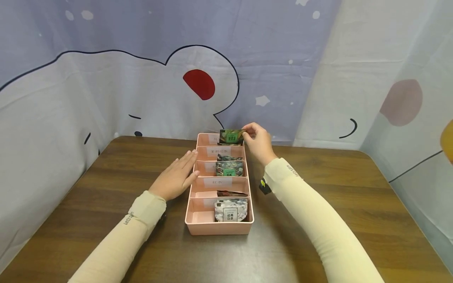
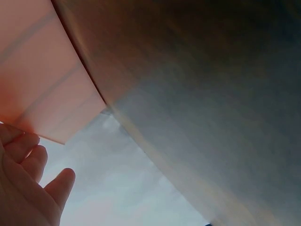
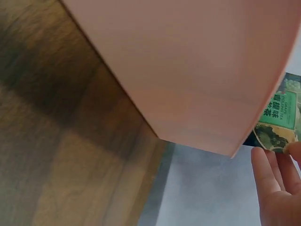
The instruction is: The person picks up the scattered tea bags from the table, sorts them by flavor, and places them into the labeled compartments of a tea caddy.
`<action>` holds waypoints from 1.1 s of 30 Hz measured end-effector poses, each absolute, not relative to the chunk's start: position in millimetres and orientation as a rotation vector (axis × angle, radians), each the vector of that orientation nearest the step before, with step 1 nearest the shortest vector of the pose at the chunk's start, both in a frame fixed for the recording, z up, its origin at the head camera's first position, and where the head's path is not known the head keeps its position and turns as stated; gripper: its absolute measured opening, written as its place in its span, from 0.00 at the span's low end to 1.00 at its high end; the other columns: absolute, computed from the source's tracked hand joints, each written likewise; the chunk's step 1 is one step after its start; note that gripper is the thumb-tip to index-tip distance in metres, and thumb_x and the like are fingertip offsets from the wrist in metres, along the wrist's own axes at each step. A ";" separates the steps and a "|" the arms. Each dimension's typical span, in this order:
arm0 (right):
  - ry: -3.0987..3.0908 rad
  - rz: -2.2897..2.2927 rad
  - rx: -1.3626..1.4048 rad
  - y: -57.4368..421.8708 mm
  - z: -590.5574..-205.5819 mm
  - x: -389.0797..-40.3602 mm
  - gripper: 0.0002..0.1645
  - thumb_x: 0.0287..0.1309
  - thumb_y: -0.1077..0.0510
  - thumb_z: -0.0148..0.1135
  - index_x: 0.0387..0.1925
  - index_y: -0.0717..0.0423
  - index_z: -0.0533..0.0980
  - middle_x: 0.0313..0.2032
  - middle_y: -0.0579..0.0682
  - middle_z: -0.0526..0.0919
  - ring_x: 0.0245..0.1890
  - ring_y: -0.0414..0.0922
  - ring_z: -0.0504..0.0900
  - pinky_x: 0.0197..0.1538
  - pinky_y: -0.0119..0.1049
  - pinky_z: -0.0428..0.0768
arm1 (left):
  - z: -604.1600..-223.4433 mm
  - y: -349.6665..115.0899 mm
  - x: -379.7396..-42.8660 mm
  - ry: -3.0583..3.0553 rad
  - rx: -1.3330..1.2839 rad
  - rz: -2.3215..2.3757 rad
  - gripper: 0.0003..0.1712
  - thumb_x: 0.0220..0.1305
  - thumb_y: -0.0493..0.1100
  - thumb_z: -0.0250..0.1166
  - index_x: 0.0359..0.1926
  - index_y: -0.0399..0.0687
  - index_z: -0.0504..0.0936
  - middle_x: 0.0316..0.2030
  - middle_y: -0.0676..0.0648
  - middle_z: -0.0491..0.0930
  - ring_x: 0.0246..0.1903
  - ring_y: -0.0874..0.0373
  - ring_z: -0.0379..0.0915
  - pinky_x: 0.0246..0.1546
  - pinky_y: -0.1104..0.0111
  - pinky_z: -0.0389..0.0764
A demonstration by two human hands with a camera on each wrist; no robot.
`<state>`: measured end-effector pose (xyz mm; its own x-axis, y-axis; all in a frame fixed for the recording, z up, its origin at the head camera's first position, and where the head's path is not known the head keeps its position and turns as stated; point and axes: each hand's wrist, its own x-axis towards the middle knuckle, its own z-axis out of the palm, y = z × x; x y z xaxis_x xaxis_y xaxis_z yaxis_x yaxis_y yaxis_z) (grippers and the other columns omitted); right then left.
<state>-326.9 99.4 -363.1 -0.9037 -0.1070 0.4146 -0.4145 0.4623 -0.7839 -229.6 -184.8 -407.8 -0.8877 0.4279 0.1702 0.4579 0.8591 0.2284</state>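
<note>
A long pink organizer box (image 1: 219, 229) with labelled compartments stands on the table. At its far compartment my right hand (image 1: 259, 143) pinches the right edge of a dark green tea sachet (image 1: 231, 136). The right wrist view shows that tea sachet (image 3: 284, 110), marked oolong tea, projecting above the rim, with the fingers of my right hand (image 3: 280, 188) at its edge. My left hand (image 1: 177, 177) lies with straight fingers against the box's left rim. In the left wrist view, the left hand's fingertips (image 2: 32, 140) touch the pink wall.
Nearer compartments hold grey-green sachets (image 1: 229, 169), a dark red sachet (image 1: 231, 193) seen edge-on and white sachets (image 1: 231, 211). White paper labels (image 1: 217, 182) mark the dividers. A patterned curtain (image 1: 148, 90) hangs behind the wooden table (image 1: 329, 188).
</note>
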 end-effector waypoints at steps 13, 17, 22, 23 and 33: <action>-2.540 1.368 0.514 112.9 -378.4 -325.5 0.09 0.67 0.67 0.60 0.46 0.66 0.81 0.43 0.60 0.86 0.45 0.55 0.83 0.53 0.48 0.81 | -408.9 -183.2 -230.3 -2.916 -0.704 -0.405 0.40 0.80 0.57 0.47 0.79 0.37 0.51 0.79 0.42 0.50 0.79 0.47 0.43 0.76 0.47 0.53; -2.546 1.354 0.526 119.3 -382.2 -326.7 0.09 0.66 0.67 0.60 0.45 0.66 0.81 0.43 0.60 0.86 0.46 0.55 0.83 0.54 0.48 0.81 | -410.4 -182.9 -231.0 -2.919 -0.701 -0.409 0.40 0.80 0.58 0.46 0.80 0.38 0.50 0.79 0.42 0.49 0.79 0.47 0.42 0.76 0.47 0.52; -2.568 1.333 0.519 129.5 -386.2 -328.3 0.10 0.66 0.66 0.60 0.46 0.66 0.81 0.45 0.60 0.86 0.47 0.55 0.83 0.55 0.48 0.80 | -410.6 -182.9 -232.3 -2.914 -0.705 -0.407 0.40 0.79 0.58 0.46 0.79 0.37 0.51 0.79 0.42 0.49 0.78 0.46 0.43 0.76 0.47 0.53; -2.579 1.311 0.518 132.0 -387.1 -328.8 0.10 0.65 0.66 0.59 0.46 0.66 0.81 0.45 0.60 0.86 0.47 0.55 0.83 0.55 0.49 0.80 | -410.1 -182.8 -232.7 -2.917 -0.706 -0.403 0.40 0.79 0.58 0.47 0.79 0.38 0.50 0.79 0.42 0.49 0.78 0.46 0.43 0.76 0.47 0.53; -2.780 0.896 0.599 168.5 -402.0 -332.0 0.15 0.67 0.64 0.59 0.52 0.65 0.78 0.50 0.62 0.81 0.53 0.58 0.78 0.61 0.52 0.76 | -398.2 -189.5 -231.1 -2.945 -0.726 -0.253 0.41 0.76 0.61 0.52 0.79 0.42 0.57 0.77 0.43 0.56 0.77 0.45 0.48 0.74 0.41 0.51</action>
